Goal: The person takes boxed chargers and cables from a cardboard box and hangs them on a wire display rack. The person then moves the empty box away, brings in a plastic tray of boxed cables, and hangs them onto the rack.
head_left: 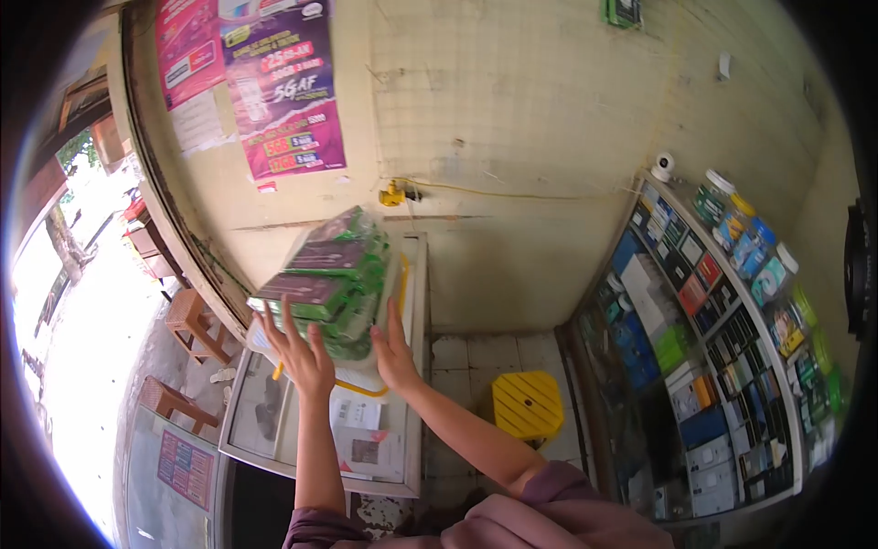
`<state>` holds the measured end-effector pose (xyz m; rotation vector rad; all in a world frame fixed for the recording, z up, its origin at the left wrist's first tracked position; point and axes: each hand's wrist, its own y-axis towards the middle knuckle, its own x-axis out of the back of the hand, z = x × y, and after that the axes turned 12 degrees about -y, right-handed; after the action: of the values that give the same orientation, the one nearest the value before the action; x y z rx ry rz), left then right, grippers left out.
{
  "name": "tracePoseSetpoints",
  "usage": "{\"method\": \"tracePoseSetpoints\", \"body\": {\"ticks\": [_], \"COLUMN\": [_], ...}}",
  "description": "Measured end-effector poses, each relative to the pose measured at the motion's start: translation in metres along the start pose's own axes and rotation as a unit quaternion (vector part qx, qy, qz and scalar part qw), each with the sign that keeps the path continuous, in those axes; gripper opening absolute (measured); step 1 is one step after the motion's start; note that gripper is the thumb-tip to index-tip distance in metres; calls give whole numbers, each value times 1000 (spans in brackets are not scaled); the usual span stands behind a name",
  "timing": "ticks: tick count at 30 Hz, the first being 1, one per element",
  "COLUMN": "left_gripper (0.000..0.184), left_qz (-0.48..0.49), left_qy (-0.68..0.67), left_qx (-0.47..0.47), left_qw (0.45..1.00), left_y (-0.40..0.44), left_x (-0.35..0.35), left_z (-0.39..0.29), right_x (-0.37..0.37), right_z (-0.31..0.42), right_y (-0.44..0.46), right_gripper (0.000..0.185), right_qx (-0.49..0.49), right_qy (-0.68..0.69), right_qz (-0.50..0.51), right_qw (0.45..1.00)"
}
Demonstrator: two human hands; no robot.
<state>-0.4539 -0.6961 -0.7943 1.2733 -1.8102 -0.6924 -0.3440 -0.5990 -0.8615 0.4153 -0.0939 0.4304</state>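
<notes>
A clear plastic bag of green and dark packets [334,274] rests in a container with a yellow rim [366,390], on a glass-topped counter. My left hand [300,355] lies against the near left side of the packets with its fingers spread. On the right side of the pack is my right hand [395,355], its fingers stretched upward and the thumb apart. Neither hand is closed round anything. Papers with printed codes [364,448] lie under the counter's glass, near my left forearm.
A yellow stool [528,405] stands on the tiled floor right of the counter. Glass shelves [722,357] of boxes line the right side, with jars [713,197] on top. Brown stools [194,322] stand outside at left. Posters [282,91] hang on the wall.
</notes>
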Motion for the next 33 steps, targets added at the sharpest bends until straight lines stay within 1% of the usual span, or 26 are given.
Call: {"method": "tracePoseSetpoints", "body": {"ticks": [1,2,4,5,6,7,8,9,11,12,13,14,15,16,17,19,20,22,24,26,28,30,31,32,33], "left_gripper": [50,50,47,40,40,38,36,36,32,32,30,29,29,29,29,29,28,29,29,30,32,33,33,35,37], "left_qz": [-20,-15,-67,-100,-99,-66,-35,-44,44,77,89,100,98,115,133,139,146,153,165,153,160,153,156,160,164], "left_qy": [-3,-7,-49,-64,-68,-100,-133,-137,-175,-201,-195,-188,-187,-205,-221,-199,-184,-179,-179,-176,-187,-171,-176,-175,-174], "left_qx": [12,14,-33,-40,-35,-30,-22,-15,26,85,87,89,95,107,118,127,132,142,146,159,157,129,127,120,113], "left_qw": [1000,1000,996,992,992,992,990,989,983,973,973,973,973,966,959,962,963,962,959,959,956,965,964,964,965], "left_y": [-11,-24,-58,-77,-99,-122,-145,-167,-205,-228,-244,-256,-265,-274,-279,-289,-293,-300,-301,-300,-298,-292,-286,-275,-263], "left_x": [-2,-3,-10,-19,-29,-40,-53,-69,-96,-111,-122,-130,-134,-136,-135,-132,-129,-123,-115,-110,-105,-103,-104,-106,-109], "left_z": [-12,-25,-60,-83,-101,-119,-138,-159,-190,-200,-211,-222,-232,-241,-246,-253,-255,-251,-246,-244,-235,-231,-231,-231,-232], "right_x": [14,29,79,111,144,177,210,246,314,346,376,404,430,451,465,483,486,483,481,484,483,485,481,479,477], "right_z": [-6,-12,-24,-33,-43,-52,-61,-71,-99,-123,-141,-142,-143,-143,-147,-160,-166,-165,-156,-144,-136,-128,-112,-106,-100], "right_y": [-12,-24,-54,-69,-83,-98,-113,-126,-151,-164,-172,-177,-183,-187,-191,-194,-198,-203,-210,-215,-221,-220,-215,-208,-201], "right_gripper": [68,67,65,63,60,60,59,57,58,58,58,58,56,54,54,48,48,48,48,47,47,48,50,50,51], "right_qx": [14,29,20,-2,-22,-22,-52,-78,-102,-110,-120,-120,-147,-174,-176,-209,-210,-231,-239,-194,-193,-108,-103,-103,-69], "right_qy": [-14,-28,-32,-66,-101,-109,-128,-148,-162,-192,-221,-224,-196,-166,-164,-185,-180,-165,-165,-231,-224,-382,-421,-424,-450], "right_qz": [21,42,44,63,83,84,80,79,85,64,44,50,24,-3,3,-64,-61,-99,-113,-123,-139,-119,-104,-109,-91], "right_qw": [1000,998,998,996,991,990,987,983,978,973,967,966,969,971,971,958,959,954,950,945,945,910,895,893,886]}}
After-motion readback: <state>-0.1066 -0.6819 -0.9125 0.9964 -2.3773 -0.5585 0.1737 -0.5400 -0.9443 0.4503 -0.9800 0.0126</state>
